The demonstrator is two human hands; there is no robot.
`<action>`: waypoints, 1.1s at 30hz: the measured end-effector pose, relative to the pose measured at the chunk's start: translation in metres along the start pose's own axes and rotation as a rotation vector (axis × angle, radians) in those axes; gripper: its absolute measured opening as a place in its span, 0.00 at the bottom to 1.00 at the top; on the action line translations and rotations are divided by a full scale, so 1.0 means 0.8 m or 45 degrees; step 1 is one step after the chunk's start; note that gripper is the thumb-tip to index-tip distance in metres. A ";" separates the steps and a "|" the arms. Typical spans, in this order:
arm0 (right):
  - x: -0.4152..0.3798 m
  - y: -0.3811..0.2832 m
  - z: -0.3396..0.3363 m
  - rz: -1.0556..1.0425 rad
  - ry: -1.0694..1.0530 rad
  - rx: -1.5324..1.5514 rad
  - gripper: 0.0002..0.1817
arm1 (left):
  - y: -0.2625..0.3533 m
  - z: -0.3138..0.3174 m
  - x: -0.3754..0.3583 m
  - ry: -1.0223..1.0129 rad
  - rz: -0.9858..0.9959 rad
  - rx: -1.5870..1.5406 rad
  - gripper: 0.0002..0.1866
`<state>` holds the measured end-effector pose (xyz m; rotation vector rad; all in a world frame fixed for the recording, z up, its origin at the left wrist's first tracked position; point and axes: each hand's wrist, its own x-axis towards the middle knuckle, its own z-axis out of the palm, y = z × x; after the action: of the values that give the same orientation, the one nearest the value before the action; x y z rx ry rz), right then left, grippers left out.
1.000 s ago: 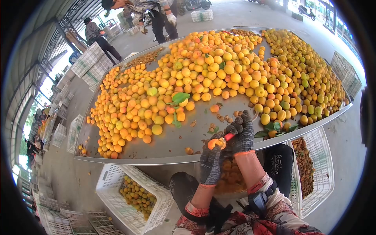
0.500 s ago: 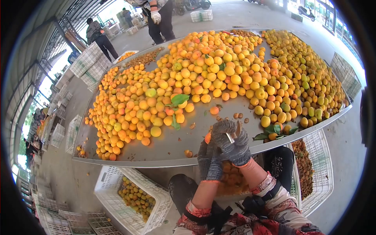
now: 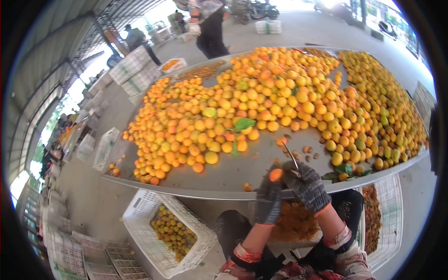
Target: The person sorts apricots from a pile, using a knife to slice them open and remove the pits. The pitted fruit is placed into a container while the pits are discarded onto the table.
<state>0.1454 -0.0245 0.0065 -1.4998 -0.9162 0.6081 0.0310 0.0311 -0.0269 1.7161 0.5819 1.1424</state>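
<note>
Close to the table's near edge, my gloved left hand (image 3: 269,198) is closed around an orange apricot (image 3: 276,175). My gloved right hand (image 3: 309,187) is right beside it, gripping a small knife (image 3: 291,156) whose thin metal blade points up and away. Beyond the blade, a reddish apricot (image 3: 282,141) lies on the metal table (image 3: 219,179). Several brown pits (image 3: 307,150) are scattered to its right. A big heap of apricots (image 3: 261,100) covers the middle and far part of the table.
Left below the table, a white crate (image 3: 140,210) holds yellow-green fruit. Orange apricot pieces (image 3: 294,221) lie in a container between my knees. At right, a white crate (image 3: 392,219) stands by brown pits (image 3: 372,219). Across the table stands a person (image 3: 211,28).
My hands have moved slightly apart, with the apricot now showing in the left. The knife has turned to point away from me. The whole view has shifted, moving the table rightward.
</note>
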 end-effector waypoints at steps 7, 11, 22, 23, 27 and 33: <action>-0.003 0.007 -0.005 0.196 -0.206 0.658 0.17 | 0.018 -0.014 -0.004 -0.108 -0.022 0.073 0.18; -0.006 -0.025 -0.014 0.147 -0.288 0.259 0.18 | 0.019 -0.019 -0.008 -0.335 -0.174 0.153 0.19; -0.011 -0.011 0.001 0.064 -0.269 0.398 0.15 | 0.064 -0.003 -0.006 -0.081 -0.425 -0.196 0.16; -0.012 -0.013 0.001 0.073 -0.259 0.278 0.16 | 0.064 -0.005 -0.006 -0.095 -0.489 -0.165 0.16; -0.011 0.038 -0.004 -0.124 -0.170 -0.143 0.16 | 0.082 -0.004 -0.004 -0.051 -0.580 -0.024 0.16; -0.014 0.004 0.002 0.141 -0.193 0.322 0.14 | 0.069 0.000 -0.004 -0.021 -0.462 0.003 0.17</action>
<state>0.1387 -0.0331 0.0015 -1.2949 -0.8404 0.8949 0.0234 0.0053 0.0213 1.5412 0.8451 0.8676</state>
